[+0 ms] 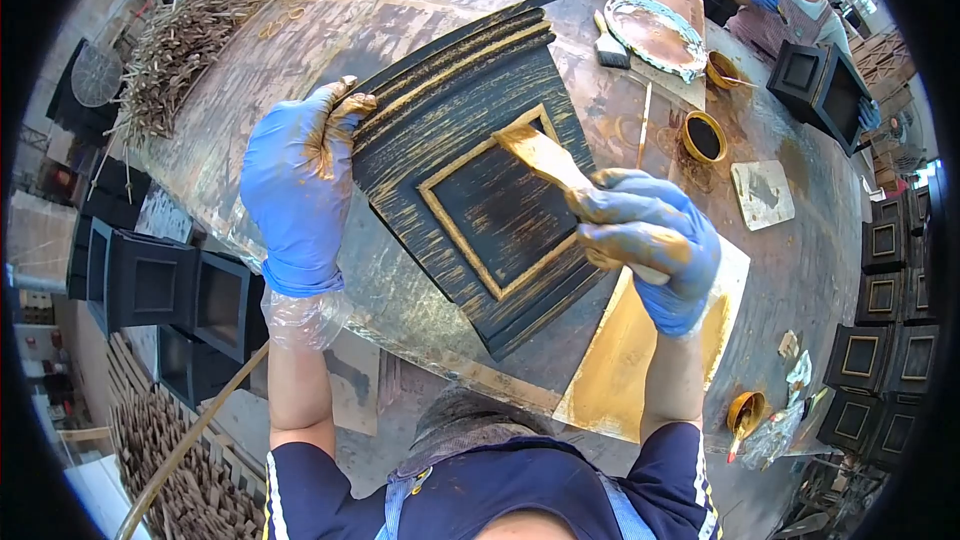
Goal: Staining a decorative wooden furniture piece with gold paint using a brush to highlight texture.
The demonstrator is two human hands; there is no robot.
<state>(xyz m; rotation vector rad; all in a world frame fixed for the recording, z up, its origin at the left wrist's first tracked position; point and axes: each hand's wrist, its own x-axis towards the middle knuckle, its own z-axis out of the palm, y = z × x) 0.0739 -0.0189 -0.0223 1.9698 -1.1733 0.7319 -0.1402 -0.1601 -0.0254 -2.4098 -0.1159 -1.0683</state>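
A black wooden piece (545, 70) with a stepped moulding and a square raised frame (457, 227) lies tilted on the table, streaked with gold. Around the end of its moulding, at the upper left, my left hand (297, 175) is closed; its blue glove is smeared with gold-brown paint. My right hand (655, 240), gloved alike, grips the handle of a flat paintbrush (545, 155). The gold-coated bristles touch the frame near its upper right corner. Beneath my right forearm is a board (612, 365) covered in gold paint.
Beyond my right hand stand a bowl of dark paint (689, 147), a round tray (655, 37) and another brush (610, 43). A bowl (745, 408) sits near the right edge. Across the table a gloved person (790, 0) handles a black box (825, 90). Wooden sticks (185, 60) lie far left.
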